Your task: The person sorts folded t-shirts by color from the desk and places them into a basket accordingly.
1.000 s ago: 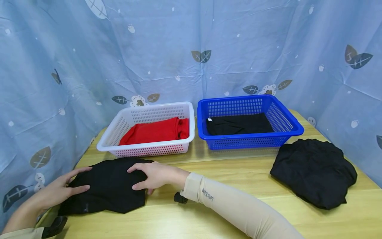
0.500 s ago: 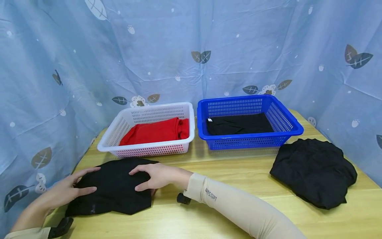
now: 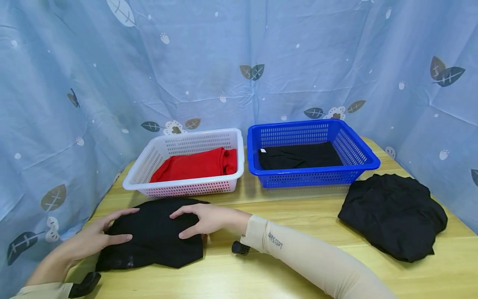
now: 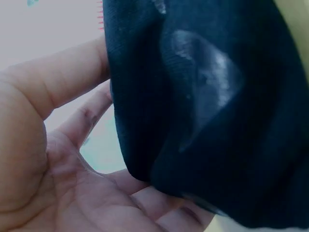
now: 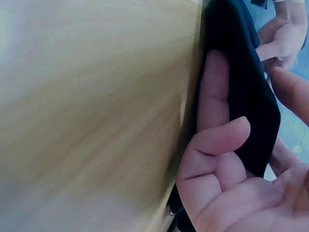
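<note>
A folded black garment [image 3: 157,236] with a faint grey mark near its front left corner lies between my hands, in front of the white basket. My left hand [image 3: 87,241] holds its left end, thumb and index finger above and other fingers underneath. At the opposite end, my right hand [image 3: 207,218] grips it the same way. In the left wrist view, the cloth [image 4: 140,96] hangs over the fingers, with a shiny grey patch on it. Close to the wooden tabletop, right-hand fingers [image 5: 212,92] reach under the fabric in the right wrist view.
A white basket [image 3: 186,182] behind the hands holds folded red cloth [image 3: 194,164]. Beside it, a blue basket [image 3: 313,170] contains folded black cloth [image 3: 302,155] with a white tag. A rumpled black cloth [image 3: 393,216] lies at the right. Blue patterned curtain [image 3: 209,62] surrounds the table.
Both hands have shifted steadily to the right, bringing the folded black garment along with them. The baskets and the rumpled cloth have stayed put.
</note>
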A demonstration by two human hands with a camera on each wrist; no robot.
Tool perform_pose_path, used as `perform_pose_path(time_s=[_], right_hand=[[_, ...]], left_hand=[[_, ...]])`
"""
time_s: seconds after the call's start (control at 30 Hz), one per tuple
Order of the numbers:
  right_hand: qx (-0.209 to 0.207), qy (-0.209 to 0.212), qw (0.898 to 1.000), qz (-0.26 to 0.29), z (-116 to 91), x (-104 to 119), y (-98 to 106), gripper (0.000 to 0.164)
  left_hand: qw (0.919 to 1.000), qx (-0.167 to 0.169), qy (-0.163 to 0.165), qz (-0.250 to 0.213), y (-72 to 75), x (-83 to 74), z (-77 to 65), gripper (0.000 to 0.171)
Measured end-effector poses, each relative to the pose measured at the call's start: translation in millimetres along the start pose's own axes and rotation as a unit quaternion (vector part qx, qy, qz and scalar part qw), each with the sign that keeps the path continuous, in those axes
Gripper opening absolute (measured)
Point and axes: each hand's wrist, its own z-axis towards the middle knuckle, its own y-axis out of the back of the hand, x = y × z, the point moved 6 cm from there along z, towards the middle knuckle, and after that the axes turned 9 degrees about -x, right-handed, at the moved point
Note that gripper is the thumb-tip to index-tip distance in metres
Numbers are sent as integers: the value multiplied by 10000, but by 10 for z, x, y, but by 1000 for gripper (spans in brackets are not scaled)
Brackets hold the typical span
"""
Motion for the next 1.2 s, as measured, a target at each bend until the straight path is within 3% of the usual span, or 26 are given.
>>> perform_pose_path(time_s=[0.27,0.67,0.9,1.2], right_hand=[[-57,38,9999,85,-94,-93,70,60],[-280,26,9992,283,-269,-256,211,58],[-490,70,9972,558,-353,-350,282,58],[-731,11,9936,864,-443,-403,382,56]], left_hand=[[9998,39,5,-178,-99,-138,17,85],[9959,416,12,-799,-287,-268,58,84],[9876,515,-26,-1483,-423,-310,89,76],[9788,239,90,-2032,-483,-427,86,70]])
